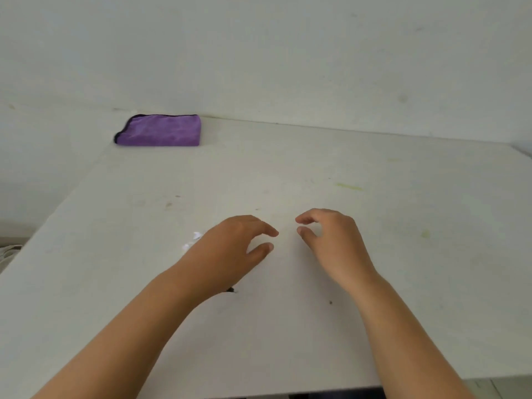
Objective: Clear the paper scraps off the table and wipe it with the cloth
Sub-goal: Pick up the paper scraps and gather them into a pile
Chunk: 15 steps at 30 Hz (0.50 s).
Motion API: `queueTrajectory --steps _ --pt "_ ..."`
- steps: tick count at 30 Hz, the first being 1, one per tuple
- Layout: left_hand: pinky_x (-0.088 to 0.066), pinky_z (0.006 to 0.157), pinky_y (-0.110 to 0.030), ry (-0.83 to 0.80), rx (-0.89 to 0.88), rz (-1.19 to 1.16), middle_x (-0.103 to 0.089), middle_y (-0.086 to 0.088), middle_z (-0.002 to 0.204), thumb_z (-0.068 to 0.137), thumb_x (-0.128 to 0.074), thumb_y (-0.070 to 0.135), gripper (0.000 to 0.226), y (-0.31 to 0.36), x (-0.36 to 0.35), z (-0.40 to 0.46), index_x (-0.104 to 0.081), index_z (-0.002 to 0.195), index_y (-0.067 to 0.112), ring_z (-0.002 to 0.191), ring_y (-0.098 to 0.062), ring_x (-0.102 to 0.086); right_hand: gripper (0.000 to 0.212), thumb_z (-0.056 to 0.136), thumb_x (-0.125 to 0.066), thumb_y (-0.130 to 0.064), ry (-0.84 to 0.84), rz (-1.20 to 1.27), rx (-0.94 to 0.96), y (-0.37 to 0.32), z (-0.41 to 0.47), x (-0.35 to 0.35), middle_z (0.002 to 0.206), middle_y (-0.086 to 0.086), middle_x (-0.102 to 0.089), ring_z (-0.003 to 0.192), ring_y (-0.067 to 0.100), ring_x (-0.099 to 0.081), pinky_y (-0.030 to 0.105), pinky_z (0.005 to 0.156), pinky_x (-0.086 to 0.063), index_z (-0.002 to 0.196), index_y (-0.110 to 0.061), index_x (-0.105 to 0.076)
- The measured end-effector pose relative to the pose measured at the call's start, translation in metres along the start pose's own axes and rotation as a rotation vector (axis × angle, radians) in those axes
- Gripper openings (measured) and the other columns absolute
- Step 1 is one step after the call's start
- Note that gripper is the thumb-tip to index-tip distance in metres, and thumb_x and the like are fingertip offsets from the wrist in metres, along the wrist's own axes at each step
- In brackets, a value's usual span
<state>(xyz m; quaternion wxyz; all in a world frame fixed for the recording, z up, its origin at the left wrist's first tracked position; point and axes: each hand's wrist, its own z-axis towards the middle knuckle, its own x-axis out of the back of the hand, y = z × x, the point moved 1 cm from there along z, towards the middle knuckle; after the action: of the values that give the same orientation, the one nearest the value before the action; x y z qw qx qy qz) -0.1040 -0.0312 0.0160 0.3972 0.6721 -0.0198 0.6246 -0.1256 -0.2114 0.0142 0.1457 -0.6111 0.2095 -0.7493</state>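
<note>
Purple cloth (159, 131) folded flat, far-left table corner; white paper scraps (192, 240) mid-table.

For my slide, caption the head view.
Both hands, left hand and right hand, hover over white table; purple cloth folded at far-left corner.

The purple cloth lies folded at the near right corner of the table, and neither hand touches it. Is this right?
Not quite. The head view shows the folded purple cloth at the far left corner of the table, by the wall. Neither hand touches it.

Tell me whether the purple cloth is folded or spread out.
Folded. The purple cloth lies as a thick, compact rectangle at the table's far left corner.
</note>
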Motion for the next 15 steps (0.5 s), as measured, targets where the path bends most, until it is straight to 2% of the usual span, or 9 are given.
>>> queueTrajectory --steps 3,7,11,15 --pt "-0.027 0.103 -0.018 -0.101 -0.061 0.093 -0.045 0.013 0.139 0.095 -0.045 0.04 0.038 0.02 -0.023 0.03 -0.048 0.132 0.032 0.128 -0.005 -0.039 0.022 0.09 -0.058 -0.022 -0.016 -0.074 -0.066 0.037 0.009 0.019 0.115 -0.004 -0.067 0.109 0.016 -0.059 0.031 0.098 -0.044 0.11 -0.019 -0.067" --pt "-0.022 0.112 -0.028 -0.132 -0.066 0.142 -0.027 0.005 0.154 0.096 -0.043 0.043 0.051 0.046 -0.05 0.08 -0.035 0.143 0.025 0.14 -0.012 -0.026 0.023 0.091 -0.058 -0.023 -0.042 -0.086 -0.127 0.082 0.028 0.034 0.121 -0.002 -0.064 0.113 0.019 -0.057 0.029 0.098 -0.042 0.112 -0.019 -0.065" --pt "-0.012 0.117 -0.035 -0.159 0.007 0.221 -0.012 -0.004 0.158 0.098 -0.032 0.045 0.058 0.056 -0.069 0.129 -0.023 0.148 0.017 0.145 -0.02 -0.012 0.031 0.091 -0.057 -0.023 -0.072 -0.094 -0.133 0.113 0.06 0.041 0.131 0.001 -0.057 0.121 0.021 -0.052 0.029 0.102 -0.039 0.122 -0.019 -0.059" --pt "-0.005 0.118 -0.043 -0.242 0.047 0.311 -0.001 -0.007 0.159 0.096 -0.023 0.055 0.069 0.058 -0.086 0.156 -0.01 0.15 0.015 0.146 -0.024 0.0 0.037 0.094 -0.051 -0.02 -0.096 -0.094 -0.12 0.128 0.091 0.045 0.141 0.004 -0.049 0.129 0.023 -0.045 0.032 0.109 -0.034 0.131 -0.016 -0.053"
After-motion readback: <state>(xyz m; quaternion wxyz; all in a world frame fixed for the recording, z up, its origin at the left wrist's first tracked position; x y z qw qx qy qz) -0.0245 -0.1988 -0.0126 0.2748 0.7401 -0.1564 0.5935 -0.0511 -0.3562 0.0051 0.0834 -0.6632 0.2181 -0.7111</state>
